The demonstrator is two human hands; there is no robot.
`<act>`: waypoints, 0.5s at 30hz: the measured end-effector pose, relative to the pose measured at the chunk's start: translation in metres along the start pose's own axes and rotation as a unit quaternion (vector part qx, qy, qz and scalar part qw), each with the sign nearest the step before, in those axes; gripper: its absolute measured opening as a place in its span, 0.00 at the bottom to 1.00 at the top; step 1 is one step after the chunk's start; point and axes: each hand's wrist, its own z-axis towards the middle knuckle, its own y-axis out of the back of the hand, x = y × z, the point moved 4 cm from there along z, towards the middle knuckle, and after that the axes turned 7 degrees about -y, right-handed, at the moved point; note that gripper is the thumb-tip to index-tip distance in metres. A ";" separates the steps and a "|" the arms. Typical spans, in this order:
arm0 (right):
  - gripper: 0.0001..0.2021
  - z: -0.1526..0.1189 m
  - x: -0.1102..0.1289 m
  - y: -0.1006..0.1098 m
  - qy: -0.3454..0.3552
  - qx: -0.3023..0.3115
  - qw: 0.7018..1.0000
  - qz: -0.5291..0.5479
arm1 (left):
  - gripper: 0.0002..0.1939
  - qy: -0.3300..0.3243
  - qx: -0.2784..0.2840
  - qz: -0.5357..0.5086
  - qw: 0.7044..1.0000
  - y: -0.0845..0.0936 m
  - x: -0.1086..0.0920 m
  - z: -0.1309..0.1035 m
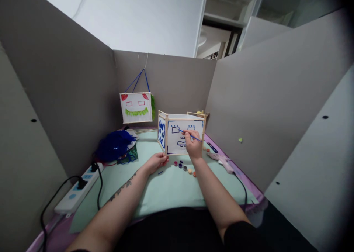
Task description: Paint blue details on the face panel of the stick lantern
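Note:
A box-shaped paper lantern (184,135) with a wooden stick frame stands on the table in front of me. Blue outlines of squares, dots and a mouth mark its front panel, and a blue animal face fills the left side. My right hand (193,144) is closed around a thin blue paintbrush (197,138), its tip at the square on the front panel. With fingers pinched, my left hand (157,162) grips the lantern's lower left corner. Below the lantern lies a row of small paint pots (185,168), in red, dark blue, grey, yellow and orange.
A finished-looking lantern (136,108) hangs from blue cords on the back partition. Blue material (114,145) is heaped at left, behind a white power strip (79,189) with black cables. A pink glue gun (222,162) with a cord lies at right. Grey partitions enclose the table.

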 end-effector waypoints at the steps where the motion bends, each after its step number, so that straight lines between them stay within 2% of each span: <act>1: 0.11 0.001 -0.001 0.000 -0.001 0.000 1.000 0.000 | 0.13 0.001 -0.001 0.000 1.000 0.000 0.000 0.000; 15: 0.12 0.008 -0.019 0.007 -0.012 -0.021 1.000 -0.002 | 0.13 0.006 -0.009 -0.002 1.000 -0.003 -0.004 -0.002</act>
